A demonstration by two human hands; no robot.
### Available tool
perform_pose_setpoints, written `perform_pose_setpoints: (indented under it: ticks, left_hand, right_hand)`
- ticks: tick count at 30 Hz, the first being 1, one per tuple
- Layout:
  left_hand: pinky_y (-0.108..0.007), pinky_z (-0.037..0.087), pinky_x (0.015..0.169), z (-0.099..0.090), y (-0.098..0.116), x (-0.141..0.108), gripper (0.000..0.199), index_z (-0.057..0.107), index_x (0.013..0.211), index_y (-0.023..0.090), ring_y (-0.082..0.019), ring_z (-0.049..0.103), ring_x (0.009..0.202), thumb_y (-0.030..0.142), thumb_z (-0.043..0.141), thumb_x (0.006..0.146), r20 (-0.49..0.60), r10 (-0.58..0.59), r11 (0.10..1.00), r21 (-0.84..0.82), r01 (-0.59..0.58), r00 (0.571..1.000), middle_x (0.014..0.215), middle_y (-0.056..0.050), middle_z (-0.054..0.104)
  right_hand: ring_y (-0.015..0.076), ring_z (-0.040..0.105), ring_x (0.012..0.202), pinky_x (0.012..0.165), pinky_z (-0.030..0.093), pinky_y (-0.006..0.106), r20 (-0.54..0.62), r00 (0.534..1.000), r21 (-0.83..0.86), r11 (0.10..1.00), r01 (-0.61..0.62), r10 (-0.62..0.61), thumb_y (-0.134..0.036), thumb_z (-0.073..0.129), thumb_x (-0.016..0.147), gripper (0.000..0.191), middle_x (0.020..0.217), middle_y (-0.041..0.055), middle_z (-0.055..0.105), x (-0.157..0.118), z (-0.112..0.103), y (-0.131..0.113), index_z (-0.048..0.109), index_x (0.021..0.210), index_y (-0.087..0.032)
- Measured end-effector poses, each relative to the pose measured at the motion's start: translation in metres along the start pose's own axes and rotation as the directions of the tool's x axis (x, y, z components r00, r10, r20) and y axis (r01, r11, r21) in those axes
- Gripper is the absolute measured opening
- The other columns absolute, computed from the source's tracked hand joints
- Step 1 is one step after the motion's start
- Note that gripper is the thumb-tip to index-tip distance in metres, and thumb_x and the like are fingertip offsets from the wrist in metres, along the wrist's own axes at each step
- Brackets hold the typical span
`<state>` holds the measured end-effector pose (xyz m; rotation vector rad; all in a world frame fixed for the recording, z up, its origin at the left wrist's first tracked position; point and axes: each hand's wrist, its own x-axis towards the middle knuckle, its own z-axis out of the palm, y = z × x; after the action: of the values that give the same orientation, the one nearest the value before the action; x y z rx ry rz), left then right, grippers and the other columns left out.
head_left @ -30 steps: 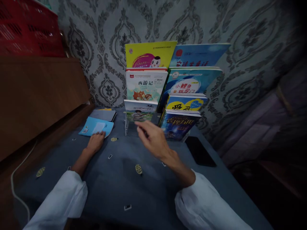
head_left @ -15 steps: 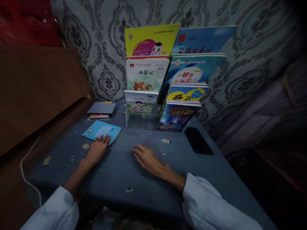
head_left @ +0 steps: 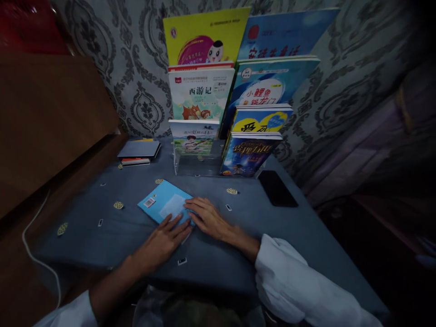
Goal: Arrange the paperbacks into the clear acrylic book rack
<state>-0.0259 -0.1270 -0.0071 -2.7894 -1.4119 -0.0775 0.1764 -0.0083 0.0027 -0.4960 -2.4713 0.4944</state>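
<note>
A thin light-blue book (head_left: 163, 204) lies on the table with its barcode side up, turned at a slant. My left hand (head_left: 165, 240) rests flat on its lower edge, fingers stretched out. Across the book's right corner lie the fingers of my right hand (head_left: 209, 218), also extended. Both hands press from above, close to each other, and hide that corner. Whether my right thumb is under the cover cannot be seen.
Behind stands a clear acrylic rack (head_left: 197, 166) with upright books in two columns, such as a white one (head_left: 200, 93) and a dark-blue one (head_left: 247, 154). A small book stack (head_left: 139, 150) sits back left. A black phone (head_left: 277, 188) lies at right.
My left hand has drawn the light-blue book rightward and nearer, turning it. My right hand, earlier on the bare cloth, now touches the book's corner. The view has tilted down slightly.
</note>
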Motion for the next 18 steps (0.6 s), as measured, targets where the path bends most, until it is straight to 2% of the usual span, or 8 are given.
perform_pose_setpoints:
  ticks: [3,7,11,15,18]
  left_hand:
    - [-0.047,0.019,0.125,-0.021,-0.001,0.009,0.058,0.041,0.150,0.024,-0.020,0.040,0.145,0.006,0.041,0.095,0.077,0.207,0.962,-0.199,-0.188,0.975,0.149,-0.007,0.053]
    - [-0.045,0.008,0.128,-0.050,-0.009,0.022,0.063,0.049,0.145,0.027,-0.018,0.042,0.144,0.000,0.048,0.087,0.147,0.300,0.905,-0.355,-0.233,0.943,0.147,-0.003,0.055]
    - [-0.047,0.007,0.127,-0.059,-0.020,0.028,0.072,0.055,0.140,0.032,-0.019,0.040,0.145,-0.004,0.051,0.078,0.159,0.298,0.895,-0.390,-0.217,0.941,0.147,0.001,0.055]
    - [-0.052,0.006,0.126,-0.050,-0.029,0.023,0.077,0.057,0.138,0.038,-0.019,0.031,0.150,-0.007,0.047,0.076,0.133,0.219,0.922,-0.352,-0.161,0.967,0.149,0.004,0.052]
    - [-0.060,0.001,0.124,-0.042,-0.031,0.017,0.080,0.058,0.135,0.041,-0.021,0.019,0.153,-0.010,0.046,0.075,0.118,0.158,0.944,-0.310,-0.115,0.980,0.152,0.005,0.048]
  right_hand:
    - [0.0229,0.060,0.125,0.107,0.048,0.045,0.064,0.997,0.020,0.999,0.046,-0.047,-0.022,0.051,0.098,0.031,0.128,0.0128,0.068,0.000,-0.001,-0.005,0.065,0.126,-0.020]
    - [0.0212,0.053,0.135,0.115,0.042,0.044,0.151,0.985,0.046,0.996,0.078,-0.084,-0.023,0.043,0.101,0.037,0.138,0.0123,0.063,-0.002,0.000,-0.006,0.060,0.134,-0.017]
    - [0.0195,0.046,0.141,0.120,0.035,0.045,0.140,0.990,0.019,1.000,-0.008,0.005,-0.026,0.036,0.104,0.042,0.144,0.0108,0.059,-0.004,0.004,-0.003,0.052,0.143,-0.017]
    - [0.0220,0.043,0.144,0.122,0.030,0.052,0.132,0.987,-0.033,0.995,-0.092,0.095,-0.028,0.038,0.104,0.043,0.145,0.0124,0.058,-0.004,0.008,-0.006,0.050,0.144,-0.016]
    - [0.0264,0.039,0.146,0.121,0.023,0.062,0.141,0.968,-0.086,0.977,-0.195,0.206,-0.028,0.038,0.104,0.043,0.147,0.0141,0.055,-0.002,0.009,-0.014,0.051,0.144,-0.017]
